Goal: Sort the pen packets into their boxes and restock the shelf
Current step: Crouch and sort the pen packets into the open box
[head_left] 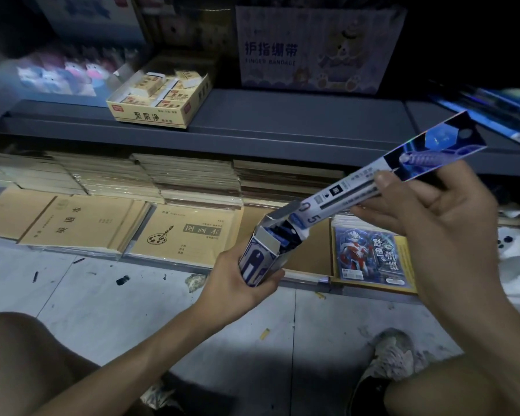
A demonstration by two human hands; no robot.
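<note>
Pen packet [342, 197] slants from right hand [433, 214] grip to box [263, 246] mouth.

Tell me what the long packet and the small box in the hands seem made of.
The pen packet: glossy printed card, perhaps plastic-fronted; its edge glints rainbow. The box: thin printed cardboard, fairly matte; its open flaps fold crisply and show plain pale insides.

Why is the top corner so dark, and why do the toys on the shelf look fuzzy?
Head view: light reaches mostly the middle, so the pen packet in the right hand and the pen box in the left hand show clearly; the top right corner lies in deep shadow; the soft toys at upper left are badly blurred.
</note>
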